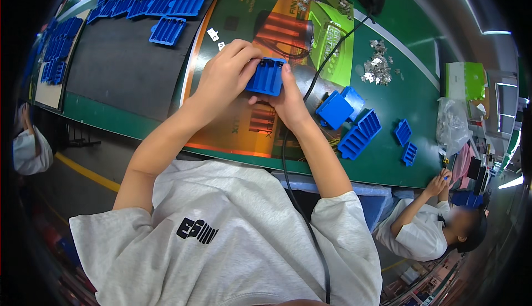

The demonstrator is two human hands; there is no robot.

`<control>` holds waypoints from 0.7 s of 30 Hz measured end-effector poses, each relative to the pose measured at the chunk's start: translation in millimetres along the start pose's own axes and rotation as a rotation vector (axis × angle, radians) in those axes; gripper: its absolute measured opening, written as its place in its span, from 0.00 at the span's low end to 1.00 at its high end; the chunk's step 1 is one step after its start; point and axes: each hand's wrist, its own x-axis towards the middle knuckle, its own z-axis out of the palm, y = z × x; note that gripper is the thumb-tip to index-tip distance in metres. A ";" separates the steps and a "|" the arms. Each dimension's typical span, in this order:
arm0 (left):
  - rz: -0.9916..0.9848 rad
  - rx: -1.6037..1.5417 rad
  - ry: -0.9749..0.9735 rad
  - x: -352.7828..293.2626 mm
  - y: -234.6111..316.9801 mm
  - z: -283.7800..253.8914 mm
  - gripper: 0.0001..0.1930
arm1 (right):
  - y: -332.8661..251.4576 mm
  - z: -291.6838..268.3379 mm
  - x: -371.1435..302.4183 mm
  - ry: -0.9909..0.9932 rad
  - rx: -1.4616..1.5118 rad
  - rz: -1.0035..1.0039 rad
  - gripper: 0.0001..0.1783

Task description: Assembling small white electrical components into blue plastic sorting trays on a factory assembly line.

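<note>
In front of my chest is a blue plastic battery holder (pixel 267 80), its open slots facing up and small dark metal contacts along its far end. My right hand (pixel 290 100) grips it, thumb against the right side and fingers curled underneath. The fingers of my left hand (pixel 228 69) are bunched together at the holder's far left corner, touching it. Whatever those fingertips pinch is hidden. Two small white metal plates (pixel 213 34) lie on the printed mat just beyond my left hand.
Rows of blue holders (pixel 158 4) lie on a dark mat (pixel 124 57) at the left. More blue holders (pixel 359 134) and a pile of metal contacts (pixel 378 65) are on the green table at the right. A black cable (pixel 327 62) crosses the printed mat. Another person (pixel 426 223) sits at the right.
</note>
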 end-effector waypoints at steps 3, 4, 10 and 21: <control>0.095 0.016 0.011 2.4 -1.0 -0.4 0.07 | 0.2 -1.3 1.8 0.010 -0.002 0.012 0.34; 0.095 -0.009 0.034 3.0 1.3 -0.1 0.07 | -0.2 0.2 1.4 0.011 0.002 0.005 0.34; 0.072 -0.112 -0.026 4.0 -1.5 0.8 0.06 | 1.2 -1.0 1.7 -0.001 0.015 0.001 0.32; 0.090 -0.147 0.009 5.0 2.2 0.2 0.06 | -1.6 4.7 -0.5 0.021 0.023 -0.008 0.31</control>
